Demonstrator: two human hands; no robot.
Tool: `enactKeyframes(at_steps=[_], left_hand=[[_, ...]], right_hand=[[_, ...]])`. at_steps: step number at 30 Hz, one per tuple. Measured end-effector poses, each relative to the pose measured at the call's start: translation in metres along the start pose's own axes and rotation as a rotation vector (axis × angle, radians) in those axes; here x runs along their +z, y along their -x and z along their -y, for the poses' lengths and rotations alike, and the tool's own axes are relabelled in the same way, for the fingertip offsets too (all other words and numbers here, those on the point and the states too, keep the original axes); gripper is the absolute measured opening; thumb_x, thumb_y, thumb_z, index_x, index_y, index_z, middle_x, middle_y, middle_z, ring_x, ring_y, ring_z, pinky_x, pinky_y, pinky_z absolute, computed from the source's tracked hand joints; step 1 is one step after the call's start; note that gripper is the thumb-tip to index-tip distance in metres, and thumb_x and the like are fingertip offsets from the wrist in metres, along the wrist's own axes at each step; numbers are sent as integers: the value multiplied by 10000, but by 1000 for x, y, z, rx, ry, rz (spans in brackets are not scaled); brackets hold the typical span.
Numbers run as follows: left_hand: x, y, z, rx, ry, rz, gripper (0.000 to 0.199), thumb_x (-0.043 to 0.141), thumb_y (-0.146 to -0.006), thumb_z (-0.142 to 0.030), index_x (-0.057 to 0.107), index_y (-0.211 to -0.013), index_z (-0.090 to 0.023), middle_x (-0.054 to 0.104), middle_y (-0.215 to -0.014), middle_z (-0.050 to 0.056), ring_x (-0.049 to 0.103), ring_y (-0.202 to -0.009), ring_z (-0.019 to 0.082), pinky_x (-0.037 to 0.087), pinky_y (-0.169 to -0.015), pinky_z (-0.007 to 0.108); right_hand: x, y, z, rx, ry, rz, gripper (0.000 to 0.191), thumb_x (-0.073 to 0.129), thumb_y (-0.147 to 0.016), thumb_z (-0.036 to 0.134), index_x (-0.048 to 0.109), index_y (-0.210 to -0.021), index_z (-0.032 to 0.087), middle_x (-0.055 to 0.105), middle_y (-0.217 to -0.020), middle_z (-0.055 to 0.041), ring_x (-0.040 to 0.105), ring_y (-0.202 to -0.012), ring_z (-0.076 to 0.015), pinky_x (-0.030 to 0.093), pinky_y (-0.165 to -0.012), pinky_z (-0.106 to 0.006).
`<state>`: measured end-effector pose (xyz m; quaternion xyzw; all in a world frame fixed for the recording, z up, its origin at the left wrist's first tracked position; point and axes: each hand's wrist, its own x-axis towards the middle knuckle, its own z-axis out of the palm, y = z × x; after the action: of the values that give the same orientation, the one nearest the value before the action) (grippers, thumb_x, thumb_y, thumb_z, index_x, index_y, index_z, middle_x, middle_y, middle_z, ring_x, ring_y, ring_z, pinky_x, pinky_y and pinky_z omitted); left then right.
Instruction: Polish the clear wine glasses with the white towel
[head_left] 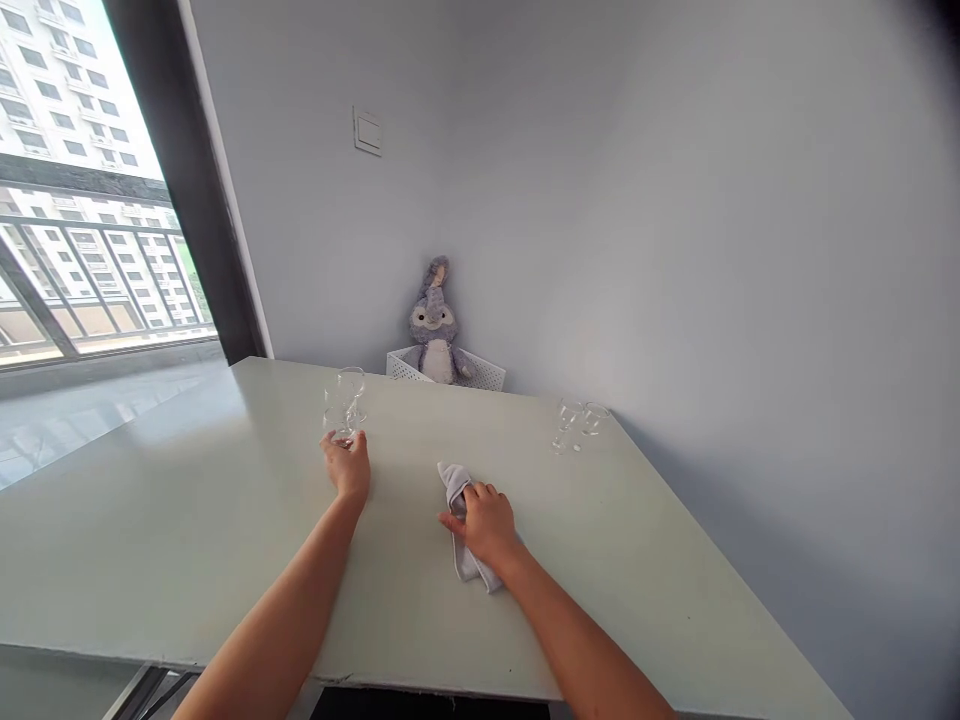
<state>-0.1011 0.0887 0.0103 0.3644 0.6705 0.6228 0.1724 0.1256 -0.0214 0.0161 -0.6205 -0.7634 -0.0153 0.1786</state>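
My left hand point(347, 468) is at the back left of the table, with its thumb and fingers around the bottom of a clear glass point(339, 408). Close behind that one stands another clear glass point(352, 382), and their outlines overlap. In the middle of the table my right hand point(489, 522) grips a light grey cloth point(471, 568). One bunched end of the cloth sticks out past the fingers, and the rest hangs loosely on the tabletop under the palm.
Two clear stemmed glasses point(570, 415) stand at the back right of the pale table point(405, 590). Beyond the back edge, a grey plush rabbit point(435, 330) sits in a white perforated basket point(484, 372). Walls rise behind and to the right; a window is at left.
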Motion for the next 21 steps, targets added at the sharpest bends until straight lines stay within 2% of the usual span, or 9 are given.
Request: enactKeyframes(at_steps=[3, 5, 7, 10, 13, 16, 21], left_hand=[[5, 21, -9, 43, -38, 53, 482, 561, -707, -386, 402, -1120, -195, 495, -809, 16, 525, -818, 189, 417, -779, 384], [9, 40, -16, 144, -88, 126, 469, 558, -707, -383, 414, -1112, -195, 494, -811, 11, 523, -785, 183, 419, -772, 384], [12, 58, -21, 260, -144, 198, 466, 537, -722, -386, 412, -1122, -182, 495, -822, 17, 521, -784, 191, 423, -762, 388], [16, 76, -26, 399, -192, 278, 489, 515, -741, -398, 399, -1154, -164, 505, -827, 30, 514, -822, 213, 425, -757, 385], [17, 84, -27, 509, -244, 339, 522, 512, -750, -420, 389, -1186, -160, 517, -830, 39, 498, -855, 229, 418, -771, 384], [18, 88, -26, 577, -309, 384, 545, 511, -755, -450, 387, -1200, -160, 525, -833, 41, 484, -860, 233, 404, -793, 386], [20, 92, -26, 695, -406, 421, 526, 508, -773, -446, 400, -1196, -153, 527, -850, 43, 468, -864, 222, 379, -827, 371]], right_hand=[[7, -2, 1, 50, 32, -57, 332, 484, -793, 507, 598, -789, 196, 617, -788, -80, 543, -794, -226, 368, -705, -332], [10, -5, -3, 85, -49, -94, 244, 445, -832, 379, 575, -724, 203, 603, -734, -47, 542, -723, -187, 363, -672, -298], [11, -9, -11, 155, -222, -146, 258, 407, -833, 309, 518, -628, 200, 566, -686, -18, 516, -642, -151, 359, -620, -264], [9, -13, -24, 296, -566, -273, 263, 423, -786, 312, 412, -549, 200, 483, -633, 14, 453, -580, -121, 353, -562, -230], [5, -15, -34, 389, -888, -339, 145, 423, -742, 299, 432, -635, 202, 412, -595, 43, 393, -540, -108, 329, -497, -205], [2, -16, -37, 448, -1083, -357, 81, 409, -714, 287, 420, -709, 207, 366, -580, 56, 338, -500, -98, 302, -444, -194], [-14, -10, -30, 493, -1208, -477, 211, 437, -747, 344, 330, -619, 214, 259, -548, 65, 269, -495, -90, 257, -428, -196]])
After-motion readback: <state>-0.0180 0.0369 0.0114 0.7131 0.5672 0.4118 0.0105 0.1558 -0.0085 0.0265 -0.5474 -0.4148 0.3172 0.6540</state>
